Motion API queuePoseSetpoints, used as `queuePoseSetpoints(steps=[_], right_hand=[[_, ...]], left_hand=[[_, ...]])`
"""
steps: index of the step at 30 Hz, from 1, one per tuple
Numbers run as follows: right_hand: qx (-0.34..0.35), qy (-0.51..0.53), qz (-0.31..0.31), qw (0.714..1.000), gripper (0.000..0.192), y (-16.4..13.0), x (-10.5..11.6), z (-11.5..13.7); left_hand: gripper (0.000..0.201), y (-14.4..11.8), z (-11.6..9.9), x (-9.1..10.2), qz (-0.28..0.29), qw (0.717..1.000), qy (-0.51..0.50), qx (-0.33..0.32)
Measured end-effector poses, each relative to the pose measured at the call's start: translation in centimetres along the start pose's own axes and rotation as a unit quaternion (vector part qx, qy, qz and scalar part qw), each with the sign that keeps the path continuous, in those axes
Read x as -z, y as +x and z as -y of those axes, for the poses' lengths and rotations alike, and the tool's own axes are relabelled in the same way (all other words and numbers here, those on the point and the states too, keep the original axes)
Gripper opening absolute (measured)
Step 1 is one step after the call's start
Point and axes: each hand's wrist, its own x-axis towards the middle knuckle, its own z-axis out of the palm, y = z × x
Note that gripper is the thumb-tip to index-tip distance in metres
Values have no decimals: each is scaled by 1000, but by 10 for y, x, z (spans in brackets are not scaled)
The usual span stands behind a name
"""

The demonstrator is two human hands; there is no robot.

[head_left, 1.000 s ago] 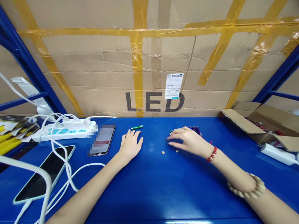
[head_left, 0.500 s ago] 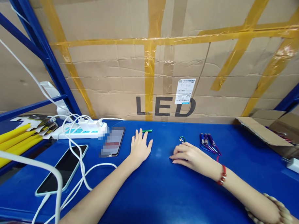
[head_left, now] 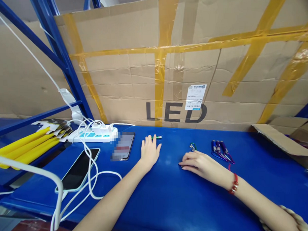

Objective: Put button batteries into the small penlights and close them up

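Head view shows both hands resting on a blue tabletop (head_left: 157, 203) in front of a large taped cardboard box (head_left: 182, 70) printed with "LED". The left hand (head_left: 150, 152) lies flat, palm down, fingers spread and open, gripping nothing; its fingertips just reach a small green pen-like stick (head_left: 156, 137) lying at the far edge. The right hand (head_left: 199, 163) sits to the right, fingers loosely curled toward the surface; whether anything is under the fingers cannot be told, and nothing shows clamped in it. Just beyond its knuckles lies a small green carabiner clip (head_left: 192, 146), and a little farther right a bundle of blue and purple keychain lights (head_left: 221, 149), apart from the hand.

To the left lie a phone (head_left: 123, 146), a second phone (head_left: 78, 169) on a white cable (head_left: 95, 178), a white power strip (head_left: 94, 134), and yellow sticks (head_left: 23, 147). An open cardboard carton (head_left: 283, 139) sits at the far right.

Judging by how things lie, the handling looks barely begun: the lights are bundled and untouched, the clip lies loose, and neither hand has anything lifted.
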Motion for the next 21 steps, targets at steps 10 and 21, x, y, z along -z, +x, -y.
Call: queuePoseSetpoints(steps=[10, 21], right_hand=[[2, 1, -2, 1000, 23, 1, 1, -2], [-32, -27, 1, 999, 22, 0, 2, -6]], left_hand=[[32, 0, 6, 0, -36, 999, -14, -20], [17, -6, -9, 9, -42, 980, -144, -132]])
